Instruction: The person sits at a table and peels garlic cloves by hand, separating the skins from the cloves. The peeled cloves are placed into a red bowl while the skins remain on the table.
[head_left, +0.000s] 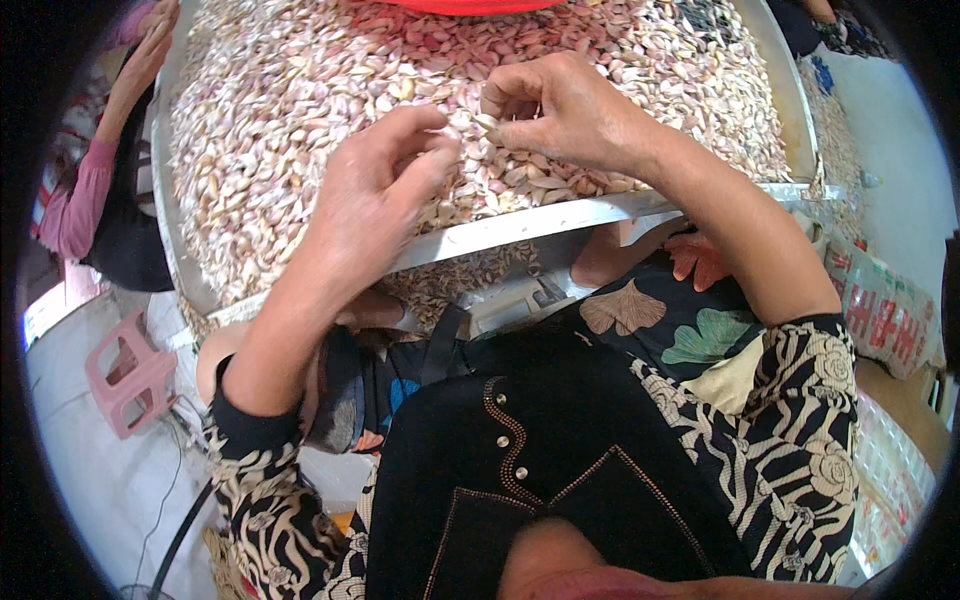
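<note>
A wide metal-rimmed tray (525, 223) before me holds a thick layer of garlic cloves (277, 135), whitish with pink and purple skins. Over its middle, my right hand (559, 112) pinches a single pale garlic clove (487, 121) between thumb and fingertips. Just left of it hovers my left hand (382, 180), its fingers curled and thumb near the index finger, slightly blurred; whether something small lies between them cannot be told. The two hands are close together but apart. A red rounded object (480, 6) is partly visible at the tray's far side.
At the left, another person's arm (112, 142) in a pink sleeve reaches up beside the tray. A pink plastic stool (131, 375) stands on the floor there. Loose skins or cloves (465, 279) lie below the near rim. A printed sack (885, 315) sits at the right.
</note>
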